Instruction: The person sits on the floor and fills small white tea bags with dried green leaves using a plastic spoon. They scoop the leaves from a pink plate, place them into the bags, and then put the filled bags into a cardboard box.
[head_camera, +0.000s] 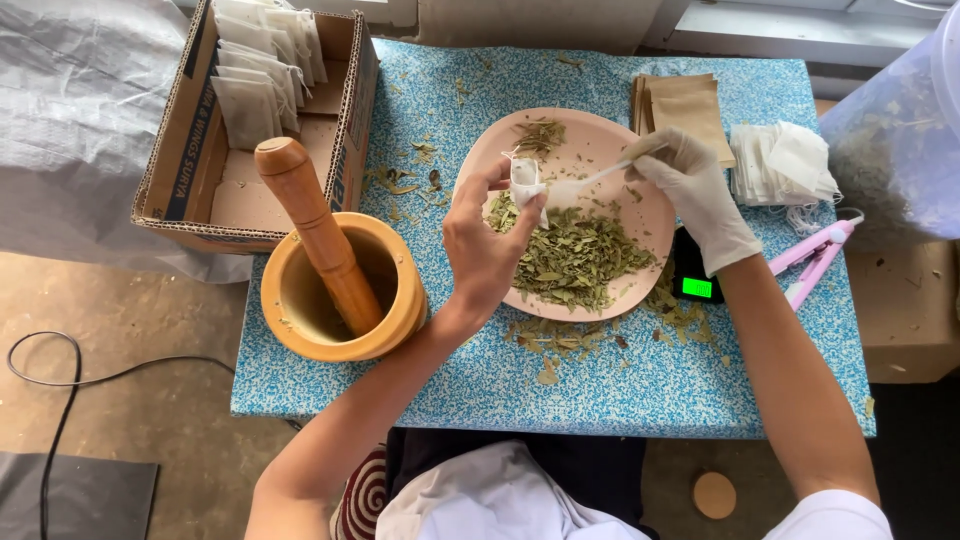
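Note:
My left hand (487, 243), bare, pinches a small white tea bag (525, 183) held open above a pink plate (650, 235). My right hand (695, 190), in a white glove, holds a white spoon (585, 185) whose bowl touches the bag's mouth. A heap of dried green leaves (575, 255) lies on the plate. The plate rests on a small black scale (695, 275) with a lit green display.
A wooden mortar (390, 320) with a pestle (315, 225) stands at the left of the blue speckled table (640, 390). A cardboard box (190, 150) holds filled tea bags. Brown pouches (685, 105), empty white bags (780, 165), a pink sealer (815, 260) and a clear sack (895, 150) lie right.

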